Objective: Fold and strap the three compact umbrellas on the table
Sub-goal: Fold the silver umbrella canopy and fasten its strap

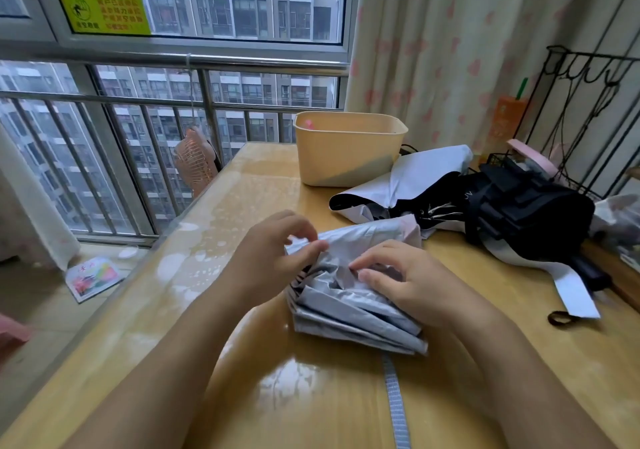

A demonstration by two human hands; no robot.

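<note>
Head view. Silver-grey compact umbrella (353,286) under both hands on the glossy yellow table (263,185), pleats partly gathered, not yet rolled tight. Left hand (277,254) pinching a fold of canopy between thumb and fingertips; right hand (401,279) lying on the fabric, fingers curled and pressing it down. Grey strap (394,403) trailing loose toward the body, below the right hand, unfastened. Beyond the fingertips, white-and-black umbrella (405,185) lying slack and unfolded; further right, black umbrella (526,206) bundled, its white strap (575,292) hanging free. By judgement, none finished yet. Yellow plastic basket (349,147) well beyond, not in the way.
</note>
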